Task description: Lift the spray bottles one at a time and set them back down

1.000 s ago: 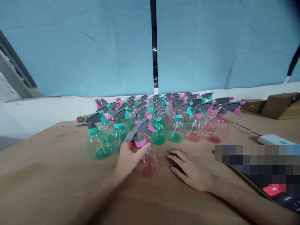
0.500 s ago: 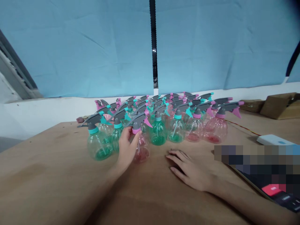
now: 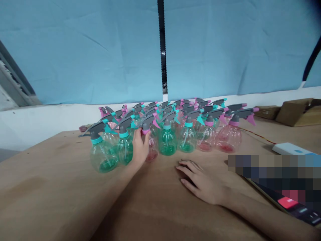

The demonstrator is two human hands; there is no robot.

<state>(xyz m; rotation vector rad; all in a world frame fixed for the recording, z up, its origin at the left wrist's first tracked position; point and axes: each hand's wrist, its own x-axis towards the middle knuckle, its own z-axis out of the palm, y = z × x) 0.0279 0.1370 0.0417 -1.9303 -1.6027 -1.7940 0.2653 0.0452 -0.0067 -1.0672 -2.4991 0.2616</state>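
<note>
My left hand [image 3: 140, 147] grips the neck of a pink spray bottle [image 3: 152, 154] with a grey head and pink trigger, upright in the front row. Left of it are a green bottle [image 3: 124, 149] and, at the row's left end, another green bottle [image 3: 104, 157]. To its right stand a green bottle [image 3: 167, 142], a second green one [image 3: 187, 140] and two pink ones [image 3: 229, 139]. More spray bottles are packed behind. My right hand [image 3: 200, 180] lies on the table with its fingers spread, holding nothing.
A phone-like device [image 3: 288, 202], partly pixelated, lies at the right of the wooden table [image 3: 62, 187]. Behind it are a white box-shaped device [image 3: 288, 148], a thin red-yellow cable and an open cardboard box [image 3: 296, 113]. A blue sheet covers the wall behind.
My left hand has moved forward with the pink bottle, which now stands farther back, in line with its neighbours. My right hand stays in place. The view has shifted slightly.
</note>
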